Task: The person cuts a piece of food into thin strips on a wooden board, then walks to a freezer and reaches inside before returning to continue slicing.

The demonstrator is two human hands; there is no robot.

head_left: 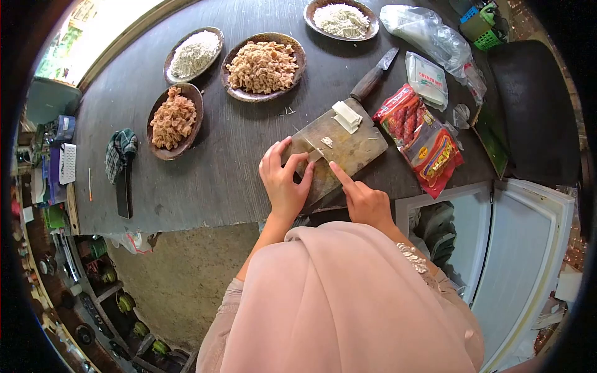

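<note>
My right hand [367, 200] is curled with its index finger stretched along the top of a thin knife [319, 149], whose blade I see nearly edge-on over the wooden cutting board [367, 148]. On the board's left side, the fingertips of my left hand [283, 180] pinch a pale slice [315, 155] beside the blade; the fingers partly cover it. Small cut pale bits [326, 142] lie just beyond the blade. Farther up the board rests a stack of white flat slices [346, 117].
Past the board lies a wooden-handled blade [368, 83]. To the right are a red sausage packet [421, 140], a white packet [427, 81] and a plastic bag [429, 40]. Plates hold brown pieces [262, 67], more brown pieces [174, 119], and white shreds [196, 55]. A cloth-wrapped tool [124, 186] lies left.
</note>
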